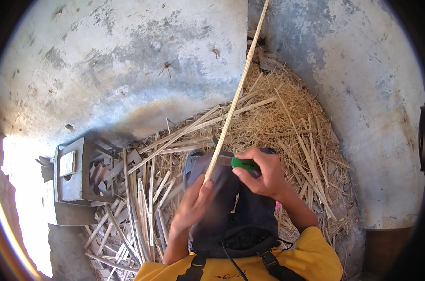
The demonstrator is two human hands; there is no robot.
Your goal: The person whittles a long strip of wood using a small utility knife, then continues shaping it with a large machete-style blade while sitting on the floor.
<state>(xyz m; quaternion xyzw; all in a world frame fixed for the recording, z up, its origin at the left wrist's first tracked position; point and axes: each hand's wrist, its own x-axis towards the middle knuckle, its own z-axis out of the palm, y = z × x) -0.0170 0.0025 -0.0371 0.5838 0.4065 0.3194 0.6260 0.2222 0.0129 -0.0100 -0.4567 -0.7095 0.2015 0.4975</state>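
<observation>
Nearest, a yellow shirt (301, 255) crossed by dark straps (193, 269) is seen, and beyond it dark trousers (208, 229), above which the work is held, so a slip of the edge toward the near side could be met by cloth or a leg. The near end of a long pale strip (236, 103), apparently bamboo or wood, is gripped by the left hand (192, 202), with the thumb laid along it; the strip is slanted from there over the lap to the far side. Slightly farther and to the right, a green-handled knife (244, 164) is clasped in the right hand (265, 174), its blade (225, 160) pointed left toward the strip; whether the two are touching cannot be told. Because the left thumb is placed just nearer than the blade, a cut could be suffered if the edge were drawn nearward too hard or were jolted by a knot. Since the strip is gripped only at one end, it could be twisted or whipped sideways under pressure, and too deep a bite could split it. On the left, a heap of loose strips (142, 215) is spread near a small wooden stool (83, 171); footing could be spoiled there. Farther off, curly shavings (292, 112) are piled against the stained wall (142, 61), by which the strip's far end could be knocked if it were swung
</observation>
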